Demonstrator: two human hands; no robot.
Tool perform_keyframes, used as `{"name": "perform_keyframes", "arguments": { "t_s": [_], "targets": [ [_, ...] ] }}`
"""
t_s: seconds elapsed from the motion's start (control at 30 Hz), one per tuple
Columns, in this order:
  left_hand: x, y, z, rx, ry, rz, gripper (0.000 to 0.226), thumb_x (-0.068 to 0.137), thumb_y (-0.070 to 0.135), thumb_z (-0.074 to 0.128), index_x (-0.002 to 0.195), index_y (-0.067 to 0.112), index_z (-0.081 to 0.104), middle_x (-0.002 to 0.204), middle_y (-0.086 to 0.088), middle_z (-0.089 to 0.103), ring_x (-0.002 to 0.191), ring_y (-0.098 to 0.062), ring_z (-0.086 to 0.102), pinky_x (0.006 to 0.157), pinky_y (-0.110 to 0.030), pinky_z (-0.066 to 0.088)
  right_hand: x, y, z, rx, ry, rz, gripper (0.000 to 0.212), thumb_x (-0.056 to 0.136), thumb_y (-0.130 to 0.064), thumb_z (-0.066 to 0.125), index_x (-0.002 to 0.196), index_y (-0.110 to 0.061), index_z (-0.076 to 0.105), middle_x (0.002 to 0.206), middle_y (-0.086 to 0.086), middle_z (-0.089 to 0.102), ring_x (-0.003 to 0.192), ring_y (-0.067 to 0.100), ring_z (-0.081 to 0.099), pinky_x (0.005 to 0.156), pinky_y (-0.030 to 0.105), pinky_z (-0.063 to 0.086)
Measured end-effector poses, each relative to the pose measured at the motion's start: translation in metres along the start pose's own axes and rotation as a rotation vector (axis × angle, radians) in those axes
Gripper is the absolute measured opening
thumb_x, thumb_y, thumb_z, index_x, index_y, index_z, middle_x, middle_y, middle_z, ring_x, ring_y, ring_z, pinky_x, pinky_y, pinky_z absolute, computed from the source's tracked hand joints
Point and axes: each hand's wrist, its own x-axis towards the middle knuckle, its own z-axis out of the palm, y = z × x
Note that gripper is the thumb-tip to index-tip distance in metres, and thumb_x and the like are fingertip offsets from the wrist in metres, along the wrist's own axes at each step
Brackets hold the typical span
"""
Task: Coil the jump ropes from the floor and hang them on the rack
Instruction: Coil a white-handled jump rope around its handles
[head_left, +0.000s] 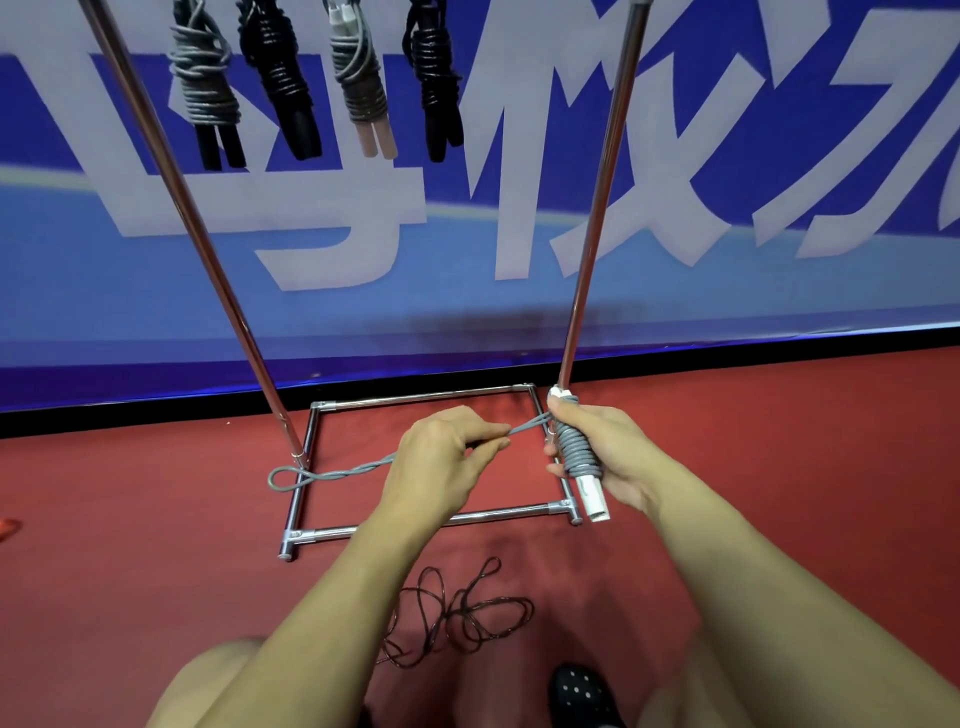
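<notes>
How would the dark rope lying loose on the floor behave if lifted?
The dark rope is thin and lies in tangled loops, so it is probably floppy and light. Lifted from one point, its overlapping loops may snag.

Loose rope (457, 613) on floor (156, 571) before rack (415, 519), coiled ropes (317, 78) above.

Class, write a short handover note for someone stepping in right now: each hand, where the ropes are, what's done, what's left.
Right hand grips the white handles with grey rope coiled round them.
Left hand pinches that rope's loose doubled tail, which trails to a loop at the left.
Done: four coiled ropes hang on the chrome tube rack.
Left: finish winding and hang the grey rope, then coil and hang the thin dark rope on the red floor.
</notes>
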Motion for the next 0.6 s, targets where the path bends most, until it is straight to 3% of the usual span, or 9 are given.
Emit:
{"name": "perform_keyframes", "arguments": {
  "t_s": [0.13,0.27,0.3,0.43,0.6],
  "targets": [
    [-0.0019,0.0042,0.0006,0.044,-0.037,0.125,0.015,0.090,0.026,0.075,0.103,0.024,0.081,0.085,0.012,0.070,0.079,-0.008,0.064,0.070,-0.035,0.055,-0.0033,0.0012,0.0048,-0.081,-0.066,0.037,0.028,0.099,-0.026,0.066,0.110,0.000,0.065,0.099,0.007,0.078,0.068,0.024,0.074,0.047,0.024,0.051],
    [-0.0025,0.0023,0.0007,0.039,-0.055,0.135,0.015,0.090,0.025,0.076,0.104,0.024,0.081,0.086,0.013,0.070,0.079,-0.007,0.064,0.070,-0.036,0.055,-0.0038,0.0050,0.0054,-0.027,-0.105,0.058,0.033,0.097,-0.018,0.069,0.123,0.002,0.064,0.112,0.011,0.077,0.092,0.030,0.077,0.068,0.031,0.063],
    [-0.0024,0.0016,0.0002,0.032,-0.053,0.125,0.015,0.089,0.025,0.076,0.104,0.024,0.081,0.085,0.013,0.069,0.078,-0.007,0.064,0.070,-0.036,0.055,-0.0041,0.0053,0.0051,-0.031,-0.097,0.055,0.033,0.095,-0.018,0.071,0.122,0.001,0.066,0.109,0.011,0.078,0.089,0.029,0.078,0.071,0.032,0.064],
    [-0.0029,0.0021,-0.0002,0.020,-0.069,0.105,0.015,0.089,0.026,0.076,0.103,0.024,0.081,0.085,0.012,0.070,0.078,-0.008,0.065,0.071,-0.036,0.056,-0.0036,0.0065,0.0054,-0.082,-0.059,0.024,0.024,0.089,-0.021,0.078,0.105,-0.004,0.070,0.086,0.008,0.072,0.059,0.016,0.064,0.058,0.029,0.057],
    [-0.0036,-0.0020,0.0016,0.000,-0.067,0.067,0.016,0.089,0.027,0.075,0.103,0.023,0.081,0.085,0.012,0.070,0.079,-0.009,0.067,0.072,-0.038,0.056,-0.0035,0.0043,0.0091,-0.031,-0.103,0.056,0.041,0.099,-0.035,0.065,0.120,0.000,0.066,0.089,0.012,0.063,0.064,0.020,0.062,0.064,0.033,0.056]
  ]
}}
